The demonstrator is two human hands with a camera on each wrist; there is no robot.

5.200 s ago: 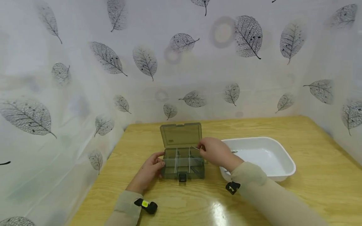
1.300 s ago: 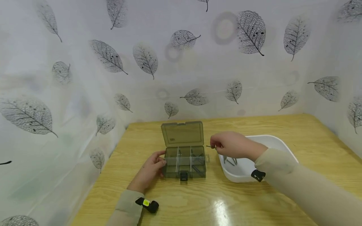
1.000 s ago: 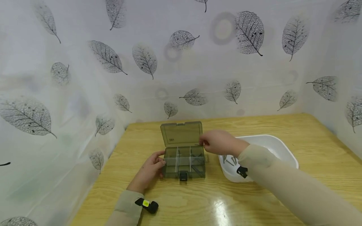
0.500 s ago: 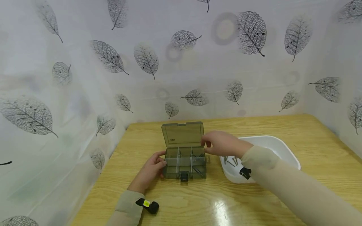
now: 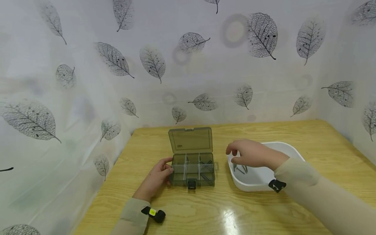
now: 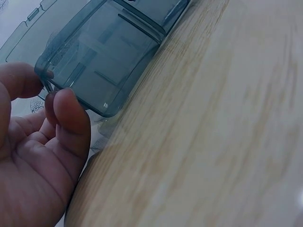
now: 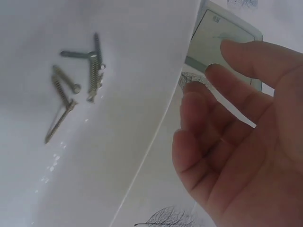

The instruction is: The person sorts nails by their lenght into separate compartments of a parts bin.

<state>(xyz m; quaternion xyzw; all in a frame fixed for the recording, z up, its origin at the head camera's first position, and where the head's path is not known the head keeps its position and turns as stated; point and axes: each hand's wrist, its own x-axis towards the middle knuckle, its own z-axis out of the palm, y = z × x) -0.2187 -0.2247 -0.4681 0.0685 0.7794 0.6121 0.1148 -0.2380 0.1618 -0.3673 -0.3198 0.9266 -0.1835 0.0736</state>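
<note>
A translucent grey-green compartment box point(image 5: 192, 169) stands on the table with its lid point(image 5: 191, 140) raised. Several screws point(image 5: 205, 176) lie in its right-hand compartments, and something thin shows in the back left one. My left hand point(image 5: 155, 179) grips the box's left end; in the left wrist view, the thumb point(image 6: 71, 113) and a finger pinch its corner. Over the left part of a white basin point(image 5: 249, 187) hovers my right hand point(image 5: 252, 153), its fingers loosely bent and holding nothing. Several loose screws point(image 7: 64, 101) lie on the basin's floor in the right wrist view.
The wooden table point(image 5: 176, 212) carries the box and the basin, with a narrow gap between them. A leaf-printed white sheet point(image 5: 164, 94) hangs behind the table and along its sides. A black front latch point(image 5: 192, 184) sticks out from the box.
My right hand brought a screw from the basin to the box's back right compartment, let it go, and moved back right over the basin. The left hand kept its grip on the box.
</note>
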